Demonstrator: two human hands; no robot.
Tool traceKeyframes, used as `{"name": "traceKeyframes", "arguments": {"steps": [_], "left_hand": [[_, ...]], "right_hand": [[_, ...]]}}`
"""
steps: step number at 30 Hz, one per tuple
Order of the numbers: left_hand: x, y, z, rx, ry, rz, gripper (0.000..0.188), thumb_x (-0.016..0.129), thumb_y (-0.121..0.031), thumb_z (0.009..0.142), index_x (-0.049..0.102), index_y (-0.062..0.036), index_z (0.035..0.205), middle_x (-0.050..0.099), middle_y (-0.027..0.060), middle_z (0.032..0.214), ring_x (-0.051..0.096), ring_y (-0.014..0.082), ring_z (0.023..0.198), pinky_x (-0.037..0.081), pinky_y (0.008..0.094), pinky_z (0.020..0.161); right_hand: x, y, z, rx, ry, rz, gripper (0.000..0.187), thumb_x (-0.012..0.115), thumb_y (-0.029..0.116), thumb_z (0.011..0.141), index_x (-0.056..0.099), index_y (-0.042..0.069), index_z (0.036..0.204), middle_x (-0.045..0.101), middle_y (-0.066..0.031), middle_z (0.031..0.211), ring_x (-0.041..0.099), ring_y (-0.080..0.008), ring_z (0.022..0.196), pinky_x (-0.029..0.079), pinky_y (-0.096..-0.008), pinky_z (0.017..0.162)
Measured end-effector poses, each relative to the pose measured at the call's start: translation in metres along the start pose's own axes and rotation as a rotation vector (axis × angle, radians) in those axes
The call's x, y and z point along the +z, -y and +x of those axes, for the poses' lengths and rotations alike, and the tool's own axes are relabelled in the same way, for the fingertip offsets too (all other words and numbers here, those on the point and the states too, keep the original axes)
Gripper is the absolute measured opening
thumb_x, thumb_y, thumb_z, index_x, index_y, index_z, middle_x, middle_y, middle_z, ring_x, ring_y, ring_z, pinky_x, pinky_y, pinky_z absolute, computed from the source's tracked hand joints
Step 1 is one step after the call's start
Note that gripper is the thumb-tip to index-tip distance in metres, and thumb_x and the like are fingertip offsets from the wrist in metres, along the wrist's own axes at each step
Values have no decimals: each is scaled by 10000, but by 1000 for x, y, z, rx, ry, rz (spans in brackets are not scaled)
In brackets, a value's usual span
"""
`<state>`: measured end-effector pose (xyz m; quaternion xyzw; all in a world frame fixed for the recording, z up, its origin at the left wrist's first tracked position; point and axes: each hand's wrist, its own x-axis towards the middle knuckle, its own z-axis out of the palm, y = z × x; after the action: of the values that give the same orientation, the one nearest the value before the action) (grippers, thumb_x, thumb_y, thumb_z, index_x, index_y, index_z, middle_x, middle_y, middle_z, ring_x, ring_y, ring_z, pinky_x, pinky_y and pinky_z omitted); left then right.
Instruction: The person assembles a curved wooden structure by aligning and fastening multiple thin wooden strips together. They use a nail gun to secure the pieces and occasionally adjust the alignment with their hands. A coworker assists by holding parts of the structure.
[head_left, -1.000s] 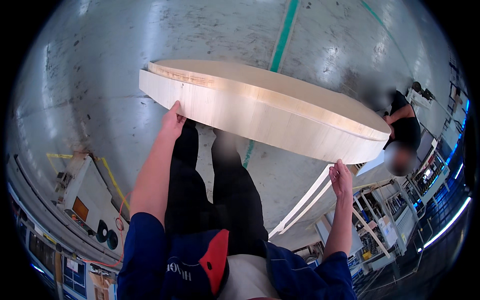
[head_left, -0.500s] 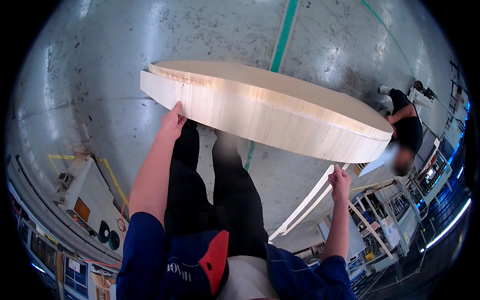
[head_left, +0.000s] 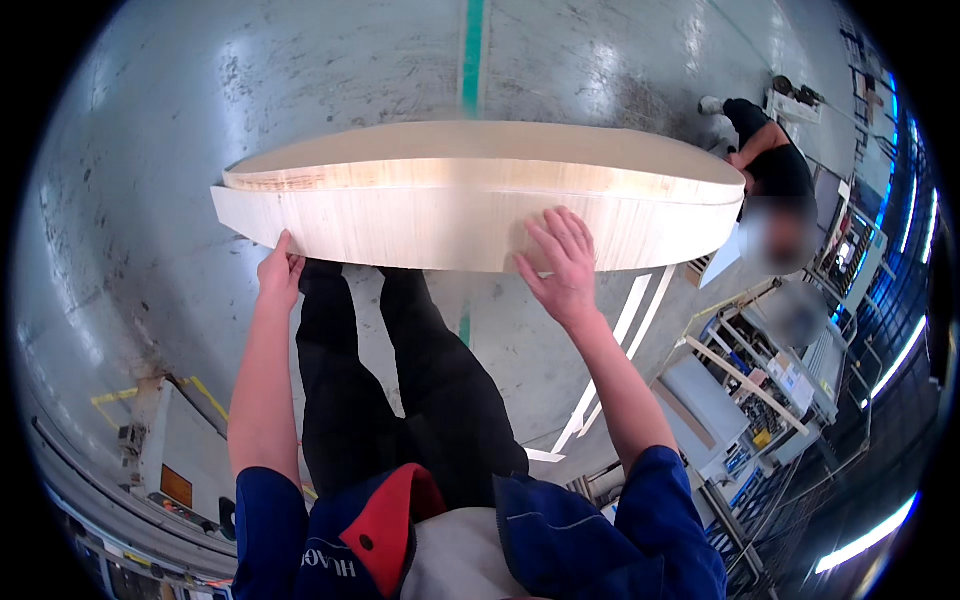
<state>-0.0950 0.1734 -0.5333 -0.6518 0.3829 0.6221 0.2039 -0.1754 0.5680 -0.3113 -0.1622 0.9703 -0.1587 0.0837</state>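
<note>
The left hand (head_left: 280, 275) grips the lower edge of the curved plywood panel (head_left: 450, 215) at 9 o'clock. The right hand (head_left: 562, 262) lies flat, fingers spread, on its face at 3 o'clock.

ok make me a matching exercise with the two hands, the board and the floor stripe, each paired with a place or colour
Things:
1. left hand
2. right hand
3. board
4. floor stripe

Matches:
a. green
b. flat on the board's near face
c. pale wood
d. at the board's lower left edge

Pairs: 1-d, 2-b, 3-c, 4-a
</note>
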Motion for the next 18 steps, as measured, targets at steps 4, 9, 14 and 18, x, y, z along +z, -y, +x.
{"name": "traceKeyframes", "arguments": {"steps": [4, 9, 14, 18], "left_hand": [[0, 0, 0, 71, 9, 97, 356, 712, -282, 837, 560, -8, 1005, 558, 69, 917, 555, 150, 801, 504, 281, 729], [31, 4, -65, 605, -168, 623, 727, 743, -327, 793, 403, 51, 1313, 492, 171, 1202, 481, 281, 1122, 433, 392, 946], [114, 15, -192, 1266, 308, 1191, 843, 824, -253, 659, 407, -76, 1369, 333, 190, 1409, 324, 348, 1315, 303, 451, 1080], [175, 19, -226, 1662, 606, 1409, 890, 854, -222, 574, 433, -120, 1352, 309, 187, 1430, 318, 358, 1320, 268, 492, 1092]], "right_hand": [[4, -4, -7, -29, 63, 9, 545, 762, 218, 692, 583, 106, 1194, 547, -92, 1253, 465, -305, 1229, 326, -447, 1071], [-3, -22, -14, -133, 180, -31, 685, 779, 289, 655, 518, 116, 1264, 491, -54, 1319, 416, -263, 1276, 284, -434, 1112], [-5, -43, -13, -193, 213, 76, 626, 768, 280, 659, 548, 115, 1221, 497, -43, 1315, 409, -246, 1286, 259, -399, 1138], [-14, -44, -10, -270, 111, 147, 577, 773, 270, 634, 592, 96, 1154, 522, -59, 1290, 423, -245, 1275, 269, -402, 1135]]}}
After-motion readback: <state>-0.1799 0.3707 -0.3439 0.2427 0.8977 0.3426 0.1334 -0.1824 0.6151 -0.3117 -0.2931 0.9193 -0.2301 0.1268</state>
